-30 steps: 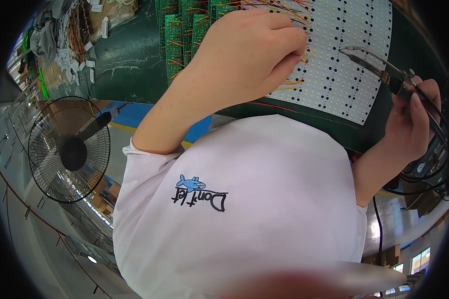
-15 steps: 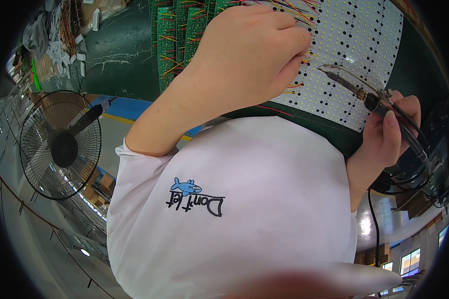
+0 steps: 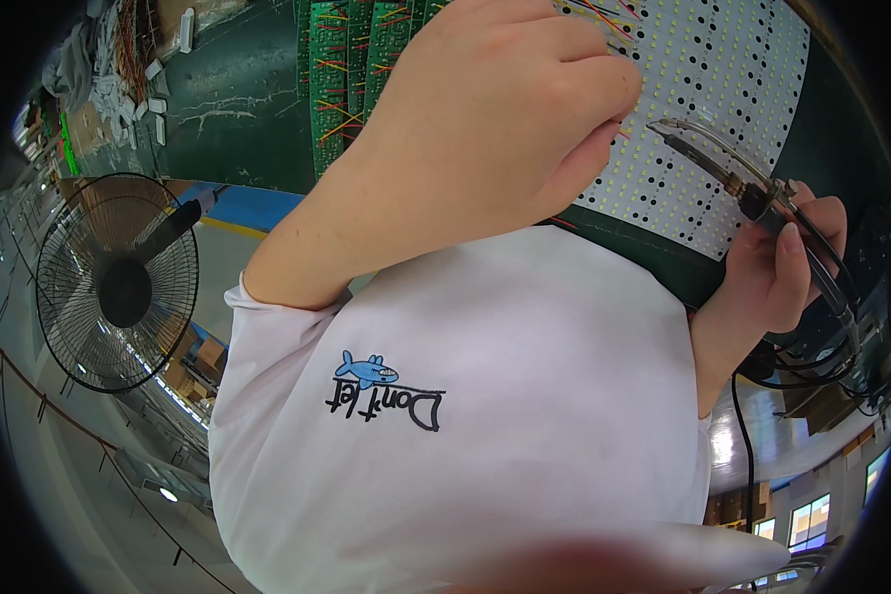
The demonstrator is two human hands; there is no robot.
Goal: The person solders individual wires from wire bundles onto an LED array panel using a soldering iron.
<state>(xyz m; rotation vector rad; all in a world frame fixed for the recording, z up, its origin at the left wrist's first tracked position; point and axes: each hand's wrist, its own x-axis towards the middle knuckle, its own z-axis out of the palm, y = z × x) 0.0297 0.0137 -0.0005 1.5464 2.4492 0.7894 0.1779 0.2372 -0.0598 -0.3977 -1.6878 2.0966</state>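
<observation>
My right hand (image 3: 770,282) is wrapped round the dark handle of a soldering iron (image 3: 701,161). A thin curved tube runs beside the iron's shaft and reaches its tip. That tip points left over a white LED panel (image 3: 733,69) dotted with small yellowish lights and black holes. My left hand (image 3: 535,109) is closed in a pinch over the panel's left part, just left of the iron's tip. A short bit of thin red and yellow wire (image 3: 623,133) shows at its fingertips; the rest is hidden behind the hand. Iron tip and fingers are apart.
Green circuit boards (image 3: 332,84) with red and yellow wires stand in rows left of my left hand. On the green tabletop (image 3: 233,109), white connectors (image 3: 156,104) and bundled wires lie at far left. A black fan (image 3: 119,282) stands left; cables (image 3: 812,371) hang right.
My left hand has shifted a little right and up across the panel. The soldering iron and my right hand have moved slightly right with it.
</observation>
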